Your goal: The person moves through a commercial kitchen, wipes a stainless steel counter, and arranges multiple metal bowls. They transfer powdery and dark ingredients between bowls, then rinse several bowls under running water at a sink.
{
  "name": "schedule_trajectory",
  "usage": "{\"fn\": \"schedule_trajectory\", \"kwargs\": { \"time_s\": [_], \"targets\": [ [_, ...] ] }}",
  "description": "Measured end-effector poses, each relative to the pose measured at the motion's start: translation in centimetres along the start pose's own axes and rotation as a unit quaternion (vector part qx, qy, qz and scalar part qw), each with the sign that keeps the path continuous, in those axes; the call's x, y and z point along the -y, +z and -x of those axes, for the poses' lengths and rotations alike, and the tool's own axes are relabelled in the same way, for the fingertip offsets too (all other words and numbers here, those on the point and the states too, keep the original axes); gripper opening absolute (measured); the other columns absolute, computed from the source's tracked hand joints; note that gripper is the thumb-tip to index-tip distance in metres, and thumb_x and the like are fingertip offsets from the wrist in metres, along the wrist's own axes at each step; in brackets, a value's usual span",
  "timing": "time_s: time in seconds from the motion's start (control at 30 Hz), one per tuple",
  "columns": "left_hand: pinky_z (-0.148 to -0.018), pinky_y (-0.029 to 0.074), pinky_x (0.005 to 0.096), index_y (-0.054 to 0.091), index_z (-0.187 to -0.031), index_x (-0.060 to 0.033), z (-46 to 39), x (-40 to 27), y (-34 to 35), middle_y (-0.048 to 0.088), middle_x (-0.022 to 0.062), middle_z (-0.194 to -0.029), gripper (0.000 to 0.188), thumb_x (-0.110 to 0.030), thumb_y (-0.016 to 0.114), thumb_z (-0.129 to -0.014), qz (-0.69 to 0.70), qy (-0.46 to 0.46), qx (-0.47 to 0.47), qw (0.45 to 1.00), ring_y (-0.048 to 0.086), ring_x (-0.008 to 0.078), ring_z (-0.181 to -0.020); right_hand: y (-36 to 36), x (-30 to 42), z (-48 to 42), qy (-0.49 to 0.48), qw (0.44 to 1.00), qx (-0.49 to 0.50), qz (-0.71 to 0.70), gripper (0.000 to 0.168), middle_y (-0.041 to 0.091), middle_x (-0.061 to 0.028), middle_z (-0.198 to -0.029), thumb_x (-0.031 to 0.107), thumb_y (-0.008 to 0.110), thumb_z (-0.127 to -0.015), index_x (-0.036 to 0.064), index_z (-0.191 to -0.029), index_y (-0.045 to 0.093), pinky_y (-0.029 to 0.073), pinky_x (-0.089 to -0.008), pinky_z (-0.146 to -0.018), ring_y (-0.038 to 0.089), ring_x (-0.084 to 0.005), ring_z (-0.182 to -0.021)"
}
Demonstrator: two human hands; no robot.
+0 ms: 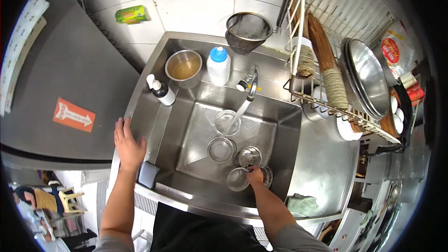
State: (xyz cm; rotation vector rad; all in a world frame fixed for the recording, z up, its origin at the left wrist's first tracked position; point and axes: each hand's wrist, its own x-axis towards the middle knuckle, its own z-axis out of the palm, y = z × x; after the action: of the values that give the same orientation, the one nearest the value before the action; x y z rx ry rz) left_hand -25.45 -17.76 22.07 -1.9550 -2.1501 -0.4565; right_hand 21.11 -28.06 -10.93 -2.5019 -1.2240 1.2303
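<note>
Inside the stainless steel sink [168,161], my right hand [256,175] has its fingers on the rim of a small metal bowl [238,179]. Beside that hand are another metal bowl [250,156] and a third one [267,176], partly hidden behind it. My left hand [129,147] rests on the left edge of the sink, holding nothing, its thumb apart from the fingers. Water runs from the faucet [252,91] towards a metal bowl [221,149] and a clear round dish or drain fitting [228,122]; which it is I cannot tell.
A pot of cloudy liquid [183,69], a pump bottle [163,92] and a blue-capped bottle [219,67] line the sink's back left. A grey sponge [148,175] and green cloth [302,205] lie near the front. A mesh strainer [249,29] and wire rack [315,103] stand behind.
</note>
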Motion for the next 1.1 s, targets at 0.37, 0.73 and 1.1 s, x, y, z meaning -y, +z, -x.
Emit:
{"fn": "schedule_trajectory", "kwargs": {
  "time_s": [0.37,0.73,1.1],
  "targets": [
    [-0.094,0.058,0.0511,0.032,-0.16,-0.008,-4.0,1.5,-0.4,0.067,0.0251,-0.129,0.084,-0.033,0.075,-0.093,-0.051,-0.148,0.186,0.97,0.071,0.0428,-0.11,4.9,-3.6,-7.5,0.007,0.989,0.103,0.107,0.057,0.073,-0.0214,-0.129,0.03,0.085,-0.08,0.01,-0.131,0.071,0.055,-0.0445,-0.103,0.071,-0.035,-0.12],
    [-0.092,0.061,0.0479,0.035,-0.158,-0.0082,-4.0,2.5,0.0,0.068,0.0232,-0.128,0.08,-0.039,0.075,-0.096,-0.062,-0.184,0.216,0.957,0.073,0.0391,-0.109,4.1,15.0,-8.9,-0.215,0.935,-0.005,0.28,0.085,0.026,-0.0244,-0.173,0.041,0.075,-0.087,0.005,-0.158,0.044,0.01,-0.061,-0.13,0.01,-0.0458,-0.162],
    [-0.094,0.06,0.0475,0.038,-0.156,-0.0085,-2.9,3.3,-0.2,0.069,0.0228,-0.127,0.079,-0.041,0.075,-0.095,-0.046,-0.22,0.225,0.948,0.072,0.0395,-0.11,8.5,20.4,-5.3,-0.201,0.936,0.011,0.289,0.069,0.053,-0.025,-0.151,0.032,0.075,-0.087,0.004,-0.148,0.056,0.03,-0.062,-0.12,0.04,-0.046,-0.147]
  ]
}}
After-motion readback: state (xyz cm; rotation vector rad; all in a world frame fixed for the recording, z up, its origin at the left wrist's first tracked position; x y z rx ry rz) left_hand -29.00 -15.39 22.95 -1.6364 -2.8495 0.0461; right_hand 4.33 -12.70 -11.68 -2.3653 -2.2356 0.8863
